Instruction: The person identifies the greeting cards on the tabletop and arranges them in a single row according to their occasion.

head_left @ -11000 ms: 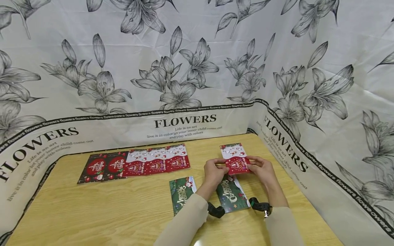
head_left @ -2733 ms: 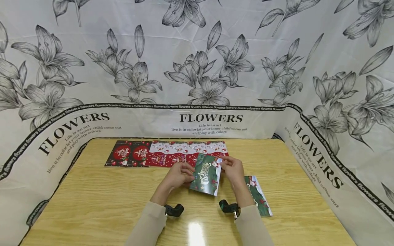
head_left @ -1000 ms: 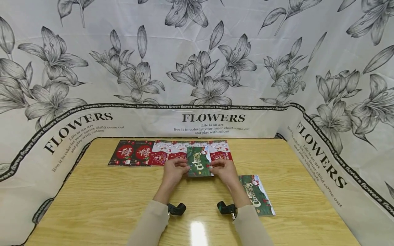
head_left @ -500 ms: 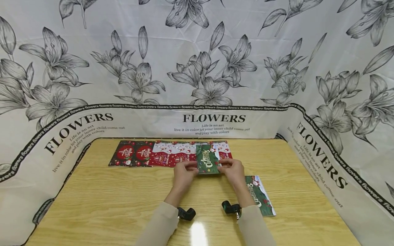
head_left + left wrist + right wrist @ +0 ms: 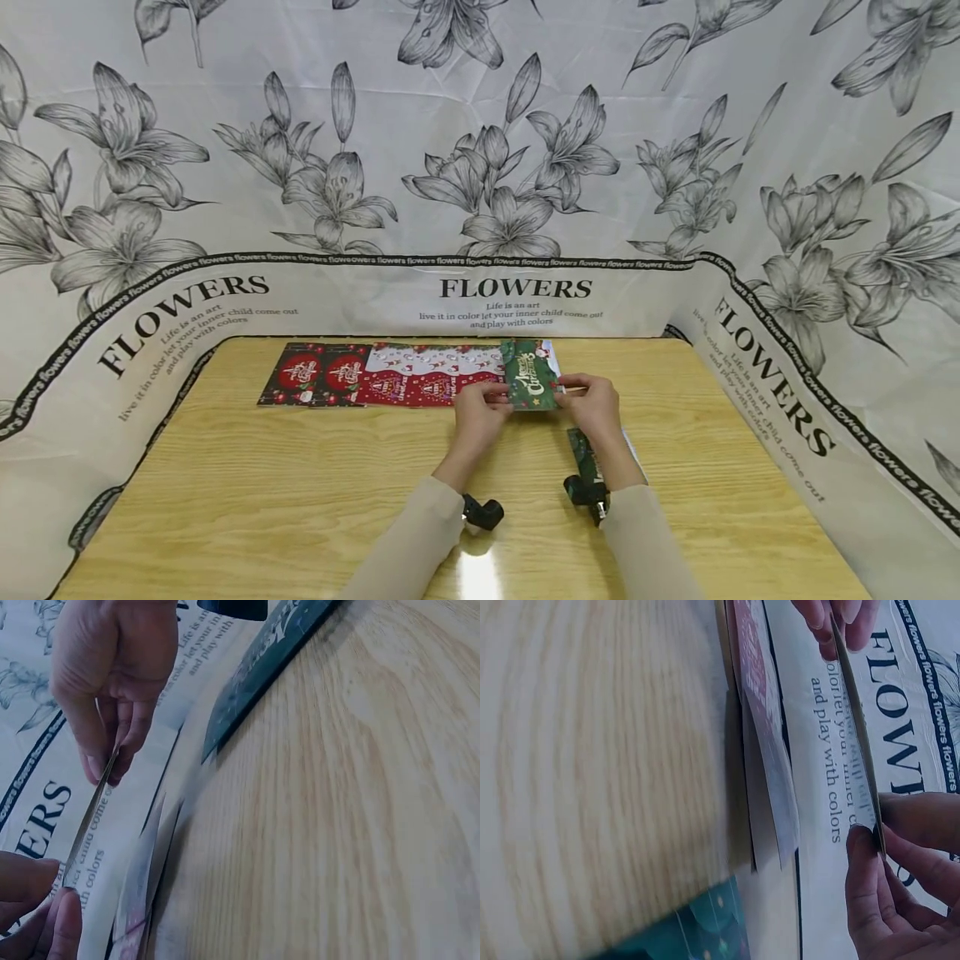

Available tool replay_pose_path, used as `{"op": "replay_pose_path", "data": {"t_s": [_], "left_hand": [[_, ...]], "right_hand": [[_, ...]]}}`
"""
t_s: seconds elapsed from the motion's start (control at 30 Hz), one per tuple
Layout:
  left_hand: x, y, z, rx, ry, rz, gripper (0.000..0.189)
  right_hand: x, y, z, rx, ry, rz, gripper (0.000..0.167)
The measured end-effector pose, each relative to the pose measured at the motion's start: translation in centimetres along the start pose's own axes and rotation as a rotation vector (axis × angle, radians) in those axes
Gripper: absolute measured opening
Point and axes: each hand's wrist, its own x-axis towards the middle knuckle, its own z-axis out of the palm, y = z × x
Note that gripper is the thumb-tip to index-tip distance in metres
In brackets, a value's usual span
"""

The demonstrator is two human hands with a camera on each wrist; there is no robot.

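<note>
Both hands hold a green Christmas card (image 5: 531, 373) above the right end of a row of cards. My left hand (image 5: 480, 417) pinches its left edge between thumb and fingers, and my right hand (image 5: 596, 408) pinches its right edge. In both wrist views the held card (image 5: 88, 821) appears edge-on, raised over the table. Below it in the right wrist view, a red-and-white card (image 5: 761, 697) stands slightly parted like a folded leaflet. A second green card (image 5: 582, 450) lies on the table, partly hidden under the right forearm in the head view.
Along the back of the wooden table (image 5: 300, 500), two dark cards with red circles (image 5: 302, 377) lie left of several overlapping red-and-white cards (image 5: 427, 385). A flower-printed white cloth (image 5: 360, 292) hangs behind and at the sides. A black wrist camera (image 5: 483, 512) sits at the left wrist.
Both hands have carried the green card rightward along the row and slightly back, from over the middle to the right end. Long before, they held a red-and-white card.
</note>
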Motion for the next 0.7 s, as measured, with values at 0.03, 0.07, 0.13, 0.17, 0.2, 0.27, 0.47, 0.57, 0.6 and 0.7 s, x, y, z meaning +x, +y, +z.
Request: {"op": "replay_pose_path", "data": {"t_s": [0.03, 0.07, 0.13, 0.17, 0.2, 0.27, 0.47, 0.57, 0.6, 0.7], "left_hand": [[0.1, 0.2, 0.3, 0.013, -0.002, 0.007, 0.027], [0.2, 0.4, 0.6, 0.027, -0.007, 0.012, 0.027], [0.4, 0.7, 1.1, 0.052, -0.022, 0.016, 0.027], [0.5, 0.8, 1.4, 0.071, -0.032, 0.020, 0.026], [0.7, 0.9, 1.7, 0.089, -0.042, 0.023, 0.026], [0.9, 1.1, 2.2, 0.114, -0.064, 0.019, 0.025], [1.4, 1.5, 3.8, 0.169, -0.114, 0.020, 0.022], [1.5, 1.7, 4.6, 0.184, -0.122, 0.032, 0.023], [1.5, 1.8, 4.9, 0.185, -0.124, 0.034, 0.024], [1.7, 1.8, 5.8, 0.189, -0.129, 0.031, 0.022]], "right_hand": [[0.2, 0.0, -0.2, -0.013, 0.011, -0.003, 0.029], [0.3, 0.0, -0.5, -0.027, 0.020, -0.005, 0.029], [0.6, -0.1, -1.0, -0.044, 0.033, -0.005, 0.030], [0.8, 0.0, -1.2, -0.050, 0.039, 0.000, 0.030], [0.9, 0.0, -1.4, -0.056, 0.044, 0.006, 0.030], [1.1, 0.1, -1.8, -0.059, 0.049, 0.019, 0.030], [1.9, 0.8, -2.9, -0.057, 0.067, 0.057, 0.031], [2.4, 1.1, -3.3, -0.070, 0.073, 0.079, 0.032], [2.5, 1.2, -3.5, -0.074, 0.078, 0.082, 0.033], [3.1, 1.6, -3.9, -0.096, 0.092, 0.080, 0.034]]}}
